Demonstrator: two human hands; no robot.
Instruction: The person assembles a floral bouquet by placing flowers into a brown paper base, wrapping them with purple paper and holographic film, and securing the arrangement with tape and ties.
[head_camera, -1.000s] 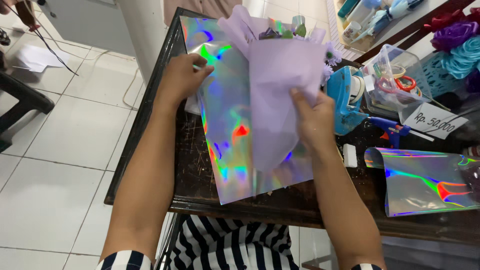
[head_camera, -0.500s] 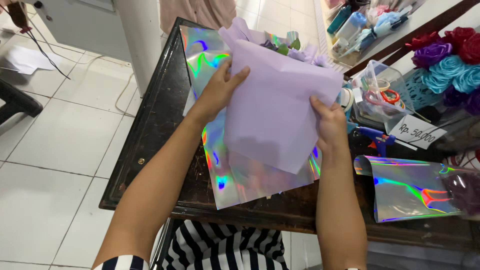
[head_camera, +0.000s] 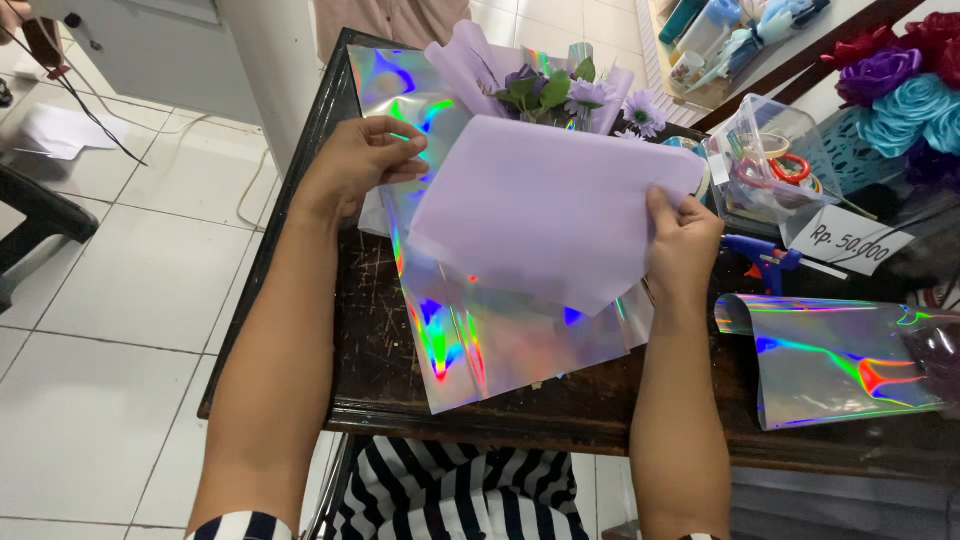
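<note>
A lilac paper sheet (head_camera: 550, 210) is stretched flat between my two hands above a dark wooden table (head_camera: 560, 415). My left hand (head_camera: 355, 165) pinches its left edge together with the holographic foil sheet (head_camera: 500, 340) that lies under it. My right hand (head_camera: 682, 245) grips the lilac sheet's right edge. Behind the sheet lies a bouquet (head_camera: 550, 90) of purple flowers and green leaves in lilac wrap, its lower part hidden by the sheet.
A second curled holographic sheet (head_camera: 835, 360) lies at the right. Behind it are a blue glue gun (head_camera: 760, 255), a clear plastic box (head_camera: 770, 165) of ribbon rolls, a white card (head_camera: 848, 238) and fabric roses (head_camera: 900, 85). White tiled floor (head_camera: 130, 300) lies left.
Both hands have moved apart and spread the lilac sheet out wider and flatter. The bouquet's flowers now show above its top edge.
</note>
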